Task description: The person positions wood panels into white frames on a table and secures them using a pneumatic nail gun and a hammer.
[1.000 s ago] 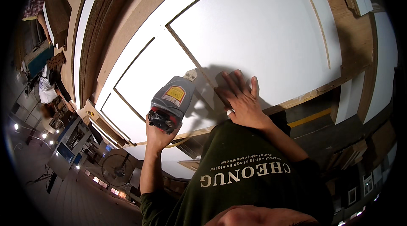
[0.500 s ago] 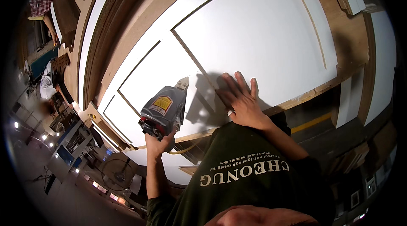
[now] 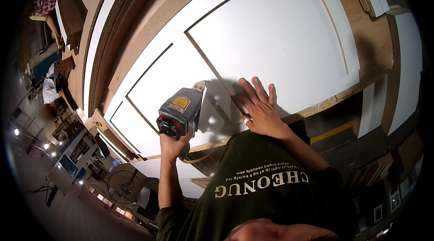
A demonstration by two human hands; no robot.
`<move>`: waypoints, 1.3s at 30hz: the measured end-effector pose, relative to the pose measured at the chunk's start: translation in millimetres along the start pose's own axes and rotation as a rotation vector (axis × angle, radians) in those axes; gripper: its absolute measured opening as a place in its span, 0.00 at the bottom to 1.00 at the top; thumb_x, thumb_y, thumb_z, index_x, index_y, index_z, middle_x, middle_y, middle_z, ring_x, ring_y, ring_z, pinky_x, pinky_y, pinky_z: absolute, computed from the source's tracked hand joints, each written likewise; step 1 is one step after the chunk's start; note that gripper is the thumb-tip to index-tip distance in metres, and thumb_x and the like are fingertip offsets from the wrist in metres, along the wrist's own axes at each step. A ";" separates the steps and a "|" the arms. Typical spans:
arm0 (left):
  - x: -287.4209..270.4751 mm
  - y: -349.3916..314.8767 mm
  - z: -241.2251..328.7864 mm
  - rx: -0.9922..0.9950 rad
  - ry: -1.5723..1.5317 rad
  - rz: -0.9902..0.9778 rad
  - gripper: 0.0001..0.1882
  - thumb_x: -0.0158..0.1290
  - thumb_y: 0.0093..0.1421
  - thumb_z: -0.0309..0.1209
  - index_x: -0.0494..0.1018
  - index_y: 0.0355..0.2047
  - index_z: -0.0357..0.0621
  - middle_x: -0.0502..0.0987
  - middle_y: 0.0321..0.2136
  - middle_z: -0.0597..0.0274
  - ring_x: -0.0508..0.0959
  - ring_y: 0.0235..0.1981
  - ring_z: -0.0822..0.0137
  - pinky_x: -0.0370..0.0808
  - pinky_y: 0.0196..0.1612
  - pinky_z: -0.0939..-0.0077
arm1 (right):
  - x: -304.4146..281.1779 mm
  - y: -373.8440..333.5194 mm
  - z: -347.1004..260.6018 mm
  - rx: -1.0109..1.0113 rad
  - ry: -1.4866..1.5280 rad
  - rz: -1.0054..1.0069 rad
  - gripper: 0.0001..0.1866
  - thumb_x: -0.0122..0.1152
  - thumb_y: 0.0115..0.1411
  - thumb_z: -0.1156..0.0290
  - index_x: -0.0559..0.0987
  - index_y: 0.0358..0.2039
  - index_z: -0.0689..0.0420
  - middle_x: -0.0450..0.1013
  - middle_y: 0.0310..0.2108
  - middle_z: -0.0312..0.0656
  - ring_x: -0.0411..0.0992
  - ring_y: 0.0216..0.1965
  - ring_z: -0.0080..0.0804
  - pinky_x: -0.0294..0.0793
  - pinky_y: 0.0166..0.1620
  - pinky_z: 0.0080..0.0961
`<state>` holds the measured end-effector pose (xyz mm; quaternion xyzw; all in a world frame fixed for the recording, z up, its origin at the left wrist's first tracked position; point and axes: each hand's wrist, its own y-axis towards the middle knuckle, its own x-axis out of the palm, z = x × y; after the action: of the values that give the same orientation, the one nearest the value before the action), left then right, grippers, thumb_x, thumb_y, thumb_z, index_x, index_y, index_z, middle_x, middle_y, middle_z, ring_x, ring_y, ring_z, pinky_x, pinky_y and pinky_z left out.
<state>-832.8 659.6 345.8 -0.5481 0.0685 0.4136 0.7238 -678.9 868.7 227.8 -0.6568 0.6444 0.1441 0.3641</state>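
Note:
A grey pneumatic nail gun [image 3: 184, 101] with a yellow label is gripped by my left hand [image 3: 174, 147], whose fingers are wrapped round its handle and partly hidden by the body. Its metal nose points away from me over a large white panel [image 3: 289, 28]; whether the nose touches the surface I cannot tell. Dark narrow slots run in the panel, one of them just right of the nose. My right hand [image 3: 262, 110] lies flat on the panel beside that slot, fingers spread, a ring on one finger. A yellowish hose [image 3: 197, 160] shows below the gun.
Curved-looking stacks of white-faced boards [image 3: 101, 33] stand beyond the panel to the left. More boards [image 3: 407, 69] lie at the right. A floor fan [image 3: 124, 186] stands at lower left. Another person's arm [image 3: 53, 26] shows at the far left.
The nail gun and my left hand have shifted a little to the right and away from me, closer to the slot. My right hand stays nearly in place.

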 end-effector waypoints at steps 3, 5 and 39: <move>3.0 -0.6 -6.0 0.061 0.000 0.017 0.18 0.62 0.49 0.29 0.74 0.40 0.38 0.80 0.34 0.58 0.79 0.34 0.67 0.75 0.39 0.73 | 0.0 -1.5 -0.3 -0.006 -0.014 0.018 0.29 0.64 0.46 0.62 0.73 0.52 0.38 0.41 0.70 0.38 0.30 0.71 0.40 0.13 0.63 0.54; 3.8 -1.8 1.7 0.053 0.035 0.018 0.17 0.62 0.49 0.30 0.75 0.39 0.38 0.80 0.32 0.59 0.79 0.32 0.68 0.75 0.37 0.74 | -0.3 -2.8 -1.5 -0.004 -0.008 0.029 0.29 0.64 0.46 0.62 0.73 0.52 0.38 0.42 0.70 0.37 0.30 0.71 0.40 0.15 0.64 0.54; 90.3 -89.4 -58.7 0.273 0.134 -0.109 0.20 0.59 0.51 0.27 0.71 0.45 0.35 0.78 0.37 0.58 0.77 0.37 0.66 0.74 0.41 0.72 | -19.7 49.2 5.4 0.006 -0.134 0.017 0.44 0.66 0.46 0.47 0.59 0.64 0.37 0.37 0.70 0.34 0.25 0.71 0.36 0.22 0.66 0.56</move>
<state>-693.2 651.9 339.0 -0.4738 0.1425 0.3227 0.8069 -726.7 891.6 222.6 -0.6390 0.6246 0.1889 0.4074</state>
